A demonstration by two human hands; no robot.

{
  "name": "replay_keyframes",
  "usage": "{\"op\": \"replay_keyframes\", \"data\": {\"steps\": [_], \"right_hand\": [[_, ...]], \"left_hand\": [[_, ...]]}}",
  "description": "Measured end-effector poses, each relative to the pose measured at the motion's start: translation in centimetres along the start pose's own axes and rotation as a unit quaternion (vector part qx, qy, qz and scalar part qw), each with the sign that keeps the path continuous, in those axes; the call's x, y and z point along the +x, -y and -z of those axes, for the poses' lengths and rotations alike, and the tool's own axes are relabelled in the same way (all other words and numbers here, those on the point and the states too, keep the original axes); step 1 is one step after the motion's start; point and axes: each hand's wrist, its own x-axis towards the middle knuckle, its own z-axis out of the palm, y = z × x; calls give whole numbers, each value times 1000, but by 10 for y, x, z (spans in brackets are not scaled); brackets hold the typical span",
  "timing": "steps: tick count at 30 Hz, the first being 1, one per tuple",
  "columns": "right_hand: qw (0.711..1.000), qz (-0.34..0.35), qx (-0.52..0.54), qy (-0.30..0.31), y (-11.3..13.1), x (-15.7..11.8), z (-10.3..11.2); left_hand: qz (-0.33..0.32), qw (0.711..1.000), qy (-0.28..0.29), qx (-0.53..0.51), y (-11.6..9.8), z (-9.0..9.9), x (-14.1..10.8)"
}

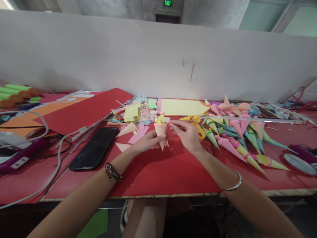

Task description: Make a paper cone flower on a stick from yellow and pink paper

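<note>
With the fingers of our left hand (148,141) we hold 1 peach paper cone (161,131) tip-down above the tabletop (168,178), yellow filling (160,119) and pink trim (162,125) on it; our right hand (186,135) is pinched beside it, contents unclear; many decorated cones (237,127) look done, flat paper pieces (128,130) unrolled.

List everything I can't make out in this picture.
Head view, cone: lower part partly covered by the left hand.
Head view, right hand: whether it pinches anything is too small to tell.
Head view, glue gun: partly behind the right hand.
Head view, pile: lower cones hidden by those on top.
Head view, socket strip: cut off by the left edge.
</note>
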Motion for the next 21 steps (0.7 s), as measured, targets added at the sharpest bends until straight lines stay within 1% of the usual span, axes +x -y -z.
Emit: {"op": "replay_keyframes", "data": {"steps": [3,5,10,14,21], "right_hand": [[1000,6,12,-17,1,-2,-1],[999,22,13,-18,3,-3,-2],[995,89,-31,17,9,-5,-3],[994,84,-61,30,10,-5,-3],[994,81,-58,34,7,-4,-2]], "left_hand": [[8,1000,1,6,0,0,0],[12,1000,12,5,-1,-1,-1],[-1,999,35,-2,-7,-3,-3],[4,999,44,0,-8,-4,-4],[15,999,45,5,-6,-3,-3]]}}
